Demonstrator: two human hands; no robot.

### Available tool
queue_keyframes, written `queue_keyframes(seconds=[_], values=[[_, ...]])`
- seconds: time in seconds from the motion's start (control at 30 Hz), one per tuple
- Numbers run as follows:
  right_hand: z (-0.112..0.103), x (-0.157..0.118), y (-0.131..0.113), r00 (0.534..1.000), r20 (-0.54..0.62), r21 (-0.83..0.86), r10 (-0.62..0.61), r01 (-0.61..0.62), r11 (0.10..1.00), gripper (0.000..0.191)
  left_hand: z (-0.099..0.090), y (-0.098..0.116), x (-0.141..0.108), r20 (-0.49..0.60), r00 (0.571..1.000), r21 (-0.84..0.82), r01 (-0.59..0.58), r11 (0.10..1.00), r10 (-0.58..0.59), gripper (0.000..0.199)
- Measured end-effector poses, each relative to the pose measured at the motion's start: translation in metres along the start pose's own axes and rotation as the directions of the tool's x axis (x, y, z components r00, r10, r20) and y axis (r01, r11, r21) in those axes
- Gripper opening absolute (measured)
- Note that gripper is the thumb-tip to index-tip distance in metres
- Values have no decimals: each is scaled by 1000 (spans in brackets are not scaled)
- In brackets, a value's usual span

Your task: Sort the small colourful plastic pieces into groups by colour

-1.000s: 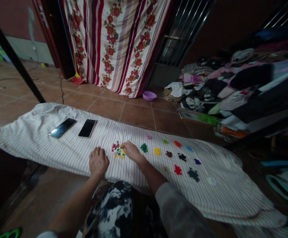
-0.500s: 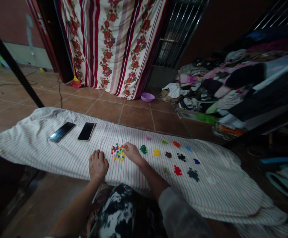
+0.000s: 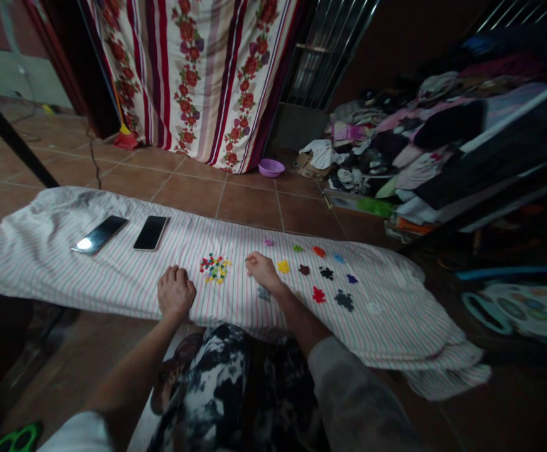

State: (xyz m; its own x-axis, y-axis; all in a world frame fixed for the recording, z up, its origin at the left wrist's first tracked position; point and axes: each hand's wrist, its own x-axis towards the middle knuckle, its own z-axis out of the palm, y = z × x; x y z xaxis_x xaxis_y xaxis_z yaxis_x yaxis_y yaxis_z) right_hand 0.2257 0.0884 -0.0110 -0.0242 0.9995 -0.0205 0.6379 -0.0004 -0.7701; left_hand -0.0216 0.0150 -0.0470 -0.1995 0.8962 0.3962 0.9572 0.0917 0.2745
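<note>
Two phones (image 3: 151, 233) flat on striped cloth (image 3: 127, 285), left of the frame. Near centre, between the hands, a mixed-colour pile (image 3: 215, 269). Left hand (image 3: 176, 292) open, palm down on the cloth. Right hand (image 3: 263, 270) pinched closed near the yellow pile (image 3: 283, 267); contents unclear. Rightward, more single-colour piles (image 3: 318, 294).

Mixed pile (image 3: 216, 268) of small multicoloured pieces, loosely scattered on striped cloth, just left of frame centre. Small dark green piece (image 3: 248, 259) at right hand's (image 3: 249, 265) fingertips, looks pinched, blurred. Single-colour clusters, flat, apart, right of centre: pink (image 3: 268, 242), light green (image 3: 298, 248), orange (image 3: 319, 252), light blue (image 3: 339, 258) farthest up; yellow (image 3: 283, 267), brown (image 3: 304, 270), black (image 3: 326, 273), dark blue (image 3: 351, 279) below; grey (image 3: 263, 293), red (image 3: 318, 294), dark grey (image 3: 344, 300), whitish (image 3: 374, 308) lowest.
</note>
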Motion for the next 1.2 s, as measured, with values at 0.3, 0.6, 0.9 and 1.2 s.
queue_keyframes(seconds=[0.3,0.6,0.9,1.2], values=[[-29,20,28,978,-207,-190,-21,-19,982,12,2,-1,0,2,1000,25,-6,1000,6,27],[-31,32,38,979,-137,-427,-150,78,901,18,2,-1,1,6,1000,25,-11,1000,11,26],[-20,39,29,988,10,-535,-154,135,834,23,1,0,1,11,1000,17,0,1000,0,27],[-16,45,29,992,69,-608,-107,127,784,29,-1,2,1,-3,1000,60,-9,998,9,26]])
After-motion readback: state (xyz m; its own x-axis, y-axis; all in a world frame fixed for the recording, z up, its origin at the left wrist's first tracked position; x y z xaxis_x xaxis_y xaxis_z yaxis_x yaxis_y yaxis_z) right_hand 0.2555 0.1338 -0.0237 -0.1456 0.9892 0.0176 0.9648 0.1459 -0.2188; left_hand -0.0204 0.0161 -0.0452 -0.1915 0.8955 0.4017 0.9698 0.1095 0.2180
